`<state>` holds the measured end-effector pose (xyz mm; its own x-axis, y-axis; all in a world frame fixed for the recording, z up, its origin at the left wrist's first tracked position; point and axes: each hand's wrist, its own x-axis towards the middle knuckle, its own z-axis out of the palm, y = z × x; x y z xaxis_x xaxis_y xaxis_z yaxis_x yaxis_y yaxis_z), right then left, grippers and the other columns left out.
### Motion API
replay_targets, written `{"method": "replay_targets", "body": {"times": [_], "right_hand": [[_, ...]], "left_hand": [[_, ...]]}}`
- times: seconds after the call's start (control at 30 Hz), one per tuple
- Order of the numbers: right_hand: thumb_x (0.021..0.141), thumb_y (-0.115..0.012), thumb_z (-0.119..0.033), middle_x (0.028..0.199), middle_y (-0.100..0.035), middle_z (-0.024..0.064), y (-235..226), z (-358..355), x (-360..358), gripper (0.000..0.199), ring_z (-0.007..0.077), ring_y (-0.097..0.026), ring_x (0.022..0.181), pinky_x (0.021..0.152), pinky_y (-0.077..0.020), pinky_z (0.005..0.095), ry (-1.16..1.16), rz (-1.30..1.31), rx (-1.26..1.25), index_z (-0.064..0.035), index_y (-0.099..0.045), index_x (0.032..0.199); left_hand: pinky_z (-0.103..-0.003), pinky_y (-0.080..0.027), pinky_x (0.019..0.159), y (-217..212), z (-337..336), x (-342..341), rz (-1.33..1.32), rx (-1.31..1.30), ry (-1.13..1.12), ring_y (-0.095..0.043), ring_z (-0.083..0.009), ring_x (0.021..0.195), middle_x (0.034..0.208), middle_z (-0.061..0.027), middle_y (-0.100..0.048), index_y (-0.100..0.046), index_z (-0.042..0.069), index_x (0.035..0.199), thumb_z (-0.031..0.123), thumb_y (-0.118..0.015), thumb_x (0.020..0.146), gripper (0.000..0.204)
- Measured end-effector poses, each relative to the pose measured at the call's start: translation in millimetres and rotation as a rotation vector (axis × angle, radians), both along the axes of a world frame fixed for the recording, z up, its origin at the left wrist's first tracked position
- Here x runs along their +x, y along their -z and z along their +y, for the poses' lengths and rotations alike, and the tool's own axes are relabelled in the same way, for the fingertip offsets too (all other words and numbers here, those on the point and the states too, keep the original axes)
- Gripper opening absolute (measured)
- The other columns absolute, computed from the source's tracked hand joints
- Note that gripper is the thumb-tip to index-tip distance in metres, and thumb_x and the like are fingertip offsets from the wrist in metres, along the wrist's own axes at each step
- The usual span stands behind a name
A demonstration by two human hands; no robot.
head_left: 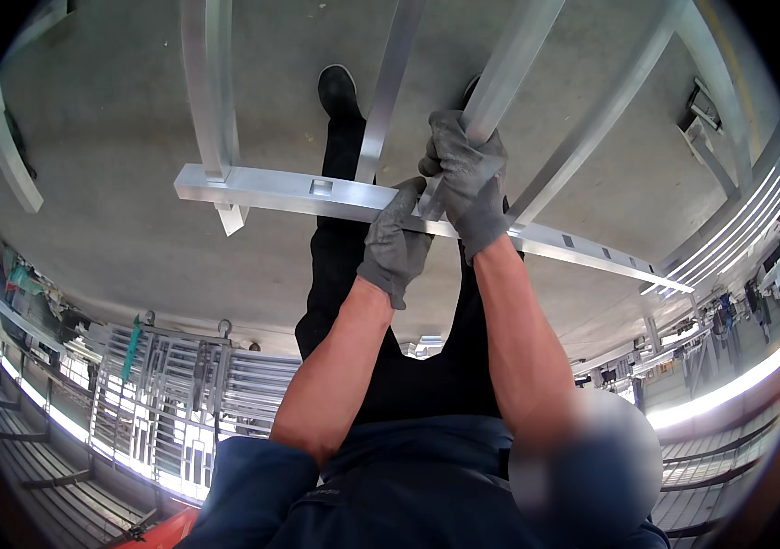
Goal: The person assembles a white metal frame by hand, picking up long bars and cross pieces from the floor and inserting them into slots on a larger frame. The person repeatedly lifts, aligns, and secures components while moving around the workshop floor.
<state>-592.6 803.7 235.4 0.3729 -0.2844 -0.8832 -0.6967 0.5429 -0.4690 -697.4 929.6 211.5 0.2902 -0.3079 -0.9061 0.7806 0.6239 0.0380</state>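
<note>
A long silvery metal rail (271, 189) with rectangular slots runs across in front of my legs, sloping down to the right. My left hand (395, 242), in a grey work glove, is closed around the rail near its middle. Just above and to its right, my gloved right hand (468, 174) grips a square metal bar (516, 64) close to its lower end, which meets the rail. Another bar (388, 96) reaches the rail left of my hands, and a further bar (596, 119) meets it on the right. My palms and some fingertips are hidden.
A metal upright (207, 91) crosses the rail near its left end. My shoe (338, 90) stands on the grey concrete floor (262, 110). At the right are a curved-looking frame piece (720, 82) and parallel bars (742, 215). A rack of metal frames (166, 384) stands lower left.
</note>
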Motion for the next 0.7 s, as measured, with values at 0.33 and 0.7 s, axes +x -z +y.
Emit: {"method": "replay_targets", "body": {"times": [0.33, 0.7], "right_hand": [[0.088, -0.067, -0.013, 0.075, -0.057, 0.0, -1, 15, -22, 0.015, 0.0097, -0.053, 0.064, 0.058, -0.0448, 0.028, 0.004, 0.077, -0.005, -0.0024, -0.061, 0.097], [0.095, -0.071, -0.029, 0.083, -0.062, 0.0067, 1, -27, 53, 0.031, 0.0171, -0.06, 0.07, 0.068, -0.0512, 0.0351, -0.046, -0.198, -0.136, 0.0004, -0.065, 0.103]], "left_hand": [[-0.039, -0.044, 0.109, -13, -5, 9, 0.098, -0.03, -0.148, -0.057, -0.0203, 0.126, 0.13, -0.0067, -0.062, -0.054, 0.006, 0.138, 0.033, -0.056, 0.105, 0.043], [-0.05, -0.052, 0.104, -41, 5, 41, 0.305, 0.232, 0.044, -0.059, -0.0285, 0.121, 0.132, -0.0155, -0.054, -0.051, 0.0, 0.135, 0.048, -0.07, 0.095, 0.065]]}}
